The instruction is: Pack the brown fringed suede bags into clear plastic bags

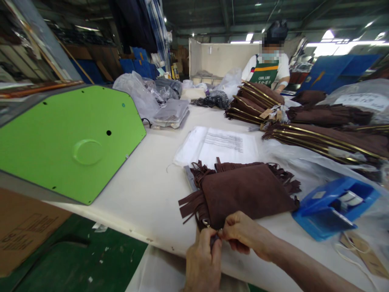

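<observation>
A dark brown suede-like bag [240, 192] with fringe along its sides lies flat at the table's front edge. At its near left corner shows a small metal clasp [206, 223]. My left hand [203, 259] is closed in a pinch on this clasp, with a bit of something greyish between thumb and fingers. Close against it, my right hand [243, 232] pinches with thumb and forefinger beside the bag's lower edge. What the right fingertips hold is too small and covered to make out.
A blue plastic box [334, 207] stands right of the bag, with a cardboard tag [364, 251] on string nearby. Behind lie a printed white bag [219, 144] and stacked brown bags [322, 138]. A green panel [75, 142] stands left. A person [267, 69] is across the table.
</observation>
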Motion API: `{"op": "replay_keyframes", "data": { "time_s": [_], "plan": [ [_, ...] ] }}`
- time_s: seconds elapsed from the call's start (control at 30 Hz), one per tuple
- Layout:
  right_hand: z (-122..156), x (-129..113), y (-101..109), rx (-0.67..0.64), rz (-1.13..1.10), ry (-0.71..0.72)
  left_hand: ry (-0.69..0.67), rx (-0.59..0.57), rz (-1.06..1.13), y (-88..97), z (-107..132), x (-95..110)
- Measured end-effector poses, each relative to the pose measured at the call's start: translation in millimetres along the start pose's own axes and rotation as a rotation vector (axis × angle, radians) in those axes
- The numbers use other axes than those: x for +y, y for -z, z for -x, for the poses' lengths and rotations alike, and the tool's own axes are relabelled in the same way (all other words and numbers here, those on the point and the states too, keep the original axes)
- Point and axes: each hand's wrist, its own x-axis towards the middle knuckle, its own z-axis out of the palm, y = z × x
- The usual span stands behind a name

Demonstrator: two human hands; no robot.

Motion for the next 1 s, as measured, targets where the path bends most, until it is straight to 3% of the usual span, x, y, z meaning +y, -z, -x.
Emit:
{"op": "replay_keyframes", "data": {
  "time_s": [0.13, 0.43, 0.8, 1.0],
  "plan": [
    [6, 5, 1, 0.002, -0.027, 0.025, 0.296, -0.161, 0.222, 0.6, -9, 9],
    [13, 40, -5, 0.145, -0.163, 0.090, 0.675, -0.156, 0.469, -4.4, -9, 33],
    [13, 70, -33, 0.430, -0.182, 0.325, 0.908, -0.246, 0.619, -0.8, -13, 40],
    [10, 74, -44, 0.404, -0.397, 0.336, 0.988, -0.312, 0.716, 1.9, -18, 42]
  ]
}}
